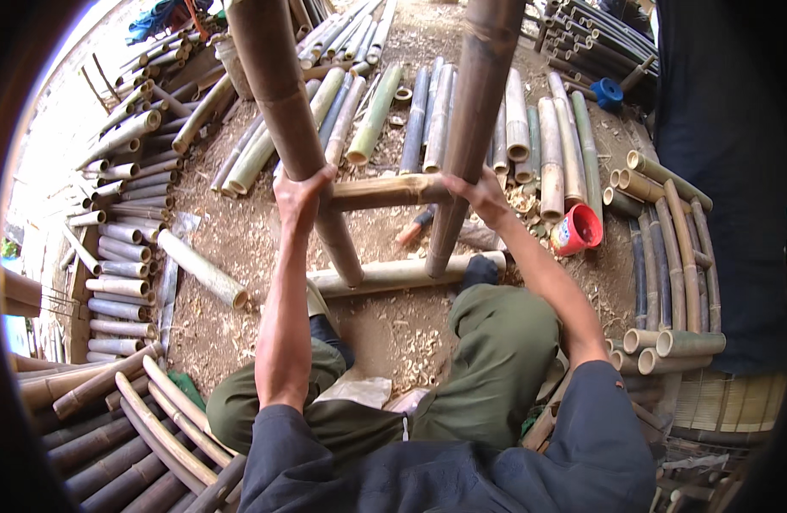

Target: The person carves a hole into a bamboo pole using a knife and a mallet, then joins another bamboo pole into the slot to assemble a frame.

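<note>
In front of me stands a bamboo frame of two thick brown poles joined by a short bamboo crosspiece (385,192). My left hand (299,201) is wrapped round the left bamboo pole (278,85), close to where the crosspiece meets it. At the crosspiece's other end, my right hand (481,195) grips the right bamboo pole (479,85); some of its fingers are hidden behind the pole. Both poles' lower ends come down at a thick pale bamboo length (385,277) lying across the ground between my feet. Whether they touch it I cannot tell. The poles' tops run out of view.
Cut bamboo tubes (376,115) lie in rows beyond the frame. More bamboo is stacked at left (124,256). A red bucket (577,229) stands right of my right forearm, near a bamboo frame (680,248). Curved bamboo strips (167,419) lie lower left. Shavings cover the dirt floor.
</note>
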### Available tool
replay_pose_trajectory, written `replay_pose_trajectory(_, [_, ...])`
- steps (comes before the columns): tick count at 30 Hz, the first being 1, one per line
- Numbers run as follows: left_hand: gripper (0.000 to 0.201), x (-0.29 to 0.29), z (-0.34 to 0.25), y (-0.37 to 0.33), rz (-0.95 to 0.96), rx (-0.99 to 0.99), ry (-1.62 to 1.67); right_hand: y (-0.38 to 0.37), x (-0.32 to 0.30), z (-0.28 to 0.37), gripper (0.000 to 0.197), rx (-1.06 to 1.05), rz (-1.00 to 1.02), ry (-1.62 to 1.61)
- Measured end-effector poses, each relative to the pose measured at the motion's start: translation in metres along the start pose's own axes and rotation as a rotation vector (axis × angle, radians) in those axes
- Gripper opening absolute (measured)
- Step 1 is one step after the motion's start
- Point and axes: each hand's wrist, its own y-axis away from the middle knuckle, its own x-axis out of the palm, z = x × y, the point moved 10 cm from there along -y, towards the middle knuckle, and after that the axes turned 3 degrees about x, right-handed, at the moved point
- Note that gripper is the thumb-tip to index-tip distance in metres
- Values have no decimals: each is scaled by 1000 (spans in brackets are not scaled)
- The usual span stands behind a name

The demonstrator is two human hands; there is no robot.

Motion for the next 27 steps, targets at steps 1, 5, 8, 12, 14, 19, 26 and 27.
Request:
replay_pose_trajectory(1, [53,-4,7,-4,7,28,76,0,8,6,52,-45,-52,-82])
replay_pose_trajectory(5, [71,-6,12,11,-4,-15,12,5,-47,52,63,-447,-220,-87])
replay_pose_trajectory(8, [67,9,-24,34,-38,-71,-86,26,-57,135,60,-594,-310,-318])
replay_pose_trajectory(12, [61,17,-46,40,8,-15,-76,20,-53,128,41,-415,-394,-165])
replay_pose_trajectory(14, [60,14,-46,44,1,26,-98,18,-57,119,38,-389,-414,-200])
replay_pose_trajectory(19, [60,96,-125,37,116,245,-363,46,-155,93,52,-311,-568,-367])
replay_pose_trajectory(26, [59,117,-263,20,184,457,-473,87,-185,164,49,-463,-732,-359])
replay_pose_trajectory(27, [61,123,-294,26,197,406,-486,103,-200,173,51,-455,-864,-152])
